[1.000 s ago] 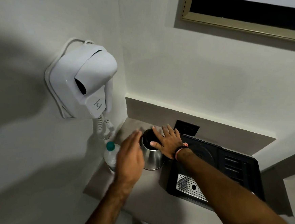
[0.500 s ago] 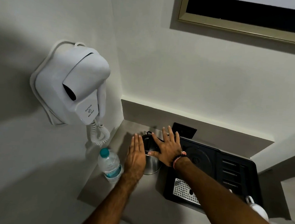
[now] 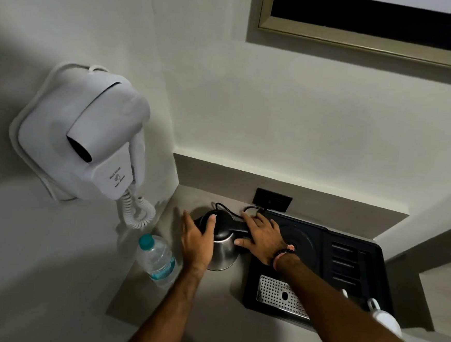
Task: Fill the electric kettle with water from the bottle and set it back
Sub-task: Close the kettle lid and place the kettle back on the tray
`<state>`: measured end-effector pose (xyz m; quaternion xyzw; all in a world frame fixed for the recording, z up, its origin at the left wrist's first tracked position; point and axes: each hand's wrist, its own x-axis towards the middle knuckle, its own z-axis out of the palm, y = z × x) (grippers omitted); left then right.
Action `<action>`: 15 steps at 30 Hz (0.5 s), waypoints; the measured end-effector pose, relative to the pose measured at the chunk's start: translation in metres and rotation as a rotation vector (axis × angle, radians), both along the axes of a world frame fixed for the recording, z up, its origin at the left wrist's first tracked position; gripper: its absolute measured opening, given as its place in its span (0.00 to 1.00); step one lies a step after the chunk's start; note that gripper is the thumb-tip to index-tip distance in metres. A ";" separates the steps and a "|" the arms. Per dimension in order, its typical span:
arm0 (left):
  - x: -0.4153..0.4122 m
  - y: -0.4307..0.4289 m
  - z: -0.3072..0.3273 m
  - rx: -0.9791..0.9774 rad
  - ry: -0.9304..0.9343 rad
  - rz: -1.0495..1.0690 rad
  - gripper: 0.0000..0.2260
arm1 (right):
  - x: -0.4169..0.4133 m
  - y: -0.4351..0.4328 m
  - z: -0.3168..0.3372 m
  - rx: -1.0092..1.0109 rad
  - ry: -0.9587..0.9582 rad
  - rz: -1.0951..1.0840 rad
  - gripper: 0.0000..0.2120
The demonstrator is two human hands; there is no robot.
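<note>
The kettle (image 3: 222, 247) stands on the surface (image 3: 203, 298), between the bottle (image 3: 158, 260) and the black tray (image 3: 346, 264). The left hand (image 3: 197, 243) lies on its black lid, fingers spread, thumb on top. The right hand (image 3: 263, 237) covers the handle; whether it grips cannot be told. The bottle stands capped just left of the left wrist, below the wall dryer (image 3: 86, 143).

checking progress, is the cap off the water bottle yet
No, the teal cap sits on top of the water bottle, which stands untouched left of the kettle.
</note>
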<state>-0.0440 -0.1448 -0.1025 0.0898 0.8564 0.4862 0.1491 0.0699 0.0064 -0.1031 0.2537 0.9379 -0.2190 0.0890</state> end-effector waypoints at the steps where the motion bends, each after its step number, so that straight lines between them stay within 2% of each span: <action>1: -0.003 0.002 -0.002 0.033 -0.061 0.025 0.40 | 0.002 0.002 0.000 -0.038 0.022 -0.023 0.39; 5: -0.009 0.004 -0.013 0.184 -0.265 0.099 0.32 | 0.007 0.000 -0.002 -0.265 0.162 -0.131 0.29; 8: -0.013 0.005 -0.020 0.221 -0.372 0.111 0.29 | 0.009 -0.005 -0.004 -0.354 0.257 -0.177 0.23; 11: -0.014 0.009 -0.025 0.243 -0.382 0.133 0.25 | 0.008 -0.008 -0.007 -0.396 0.304 -0.230 0.18; 15: -0.015 0.015 -0.022 0.268 -0.370 0.140 0.24 | 0.010 -0.010 -0.006 -0.387 0.357 -0.268 0.16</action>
